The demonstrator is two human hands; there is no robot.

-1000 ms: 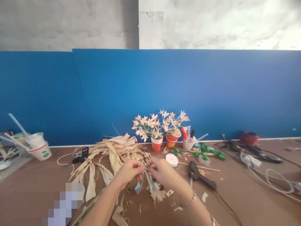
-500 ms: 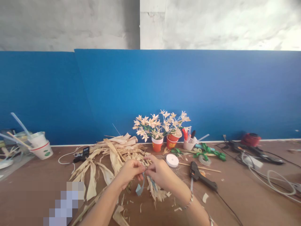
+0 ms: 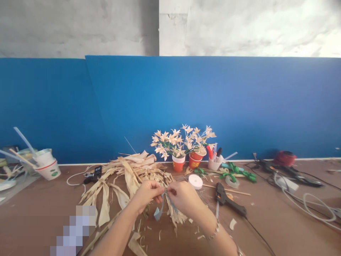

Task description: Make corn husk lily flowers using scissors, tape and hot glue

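Observation:
My left hand (image 3: 145, 195) and my right hand (image 3: 183, 196) meet above the brown table (image 3: 266, 227), fingertips pinched together on a thin grey-blue strip (image 3: 159, 211) that hangs down in a loop between them. Both hands are closed on it. Just behind and under them lies a heap of dried corn husks (image 3: 128, 174). A bracelet sits on my right wrist.
Two red cups (image 3: 184, 163) hold husk flowers (image 3: 181, 139) by the blue wall. A white tape roll (image 3: 195, 181), black glue gun (image 3: 226, 200), green ribbon bows (image 3: 237, 171), cables (image 3: 306, 199) lie right; paper cups (image 3: 46, 166) stand left.
My hands stay pinched on the strip and shifted slightly; the hanging loop swung a little. The view drifted a bit to the left.

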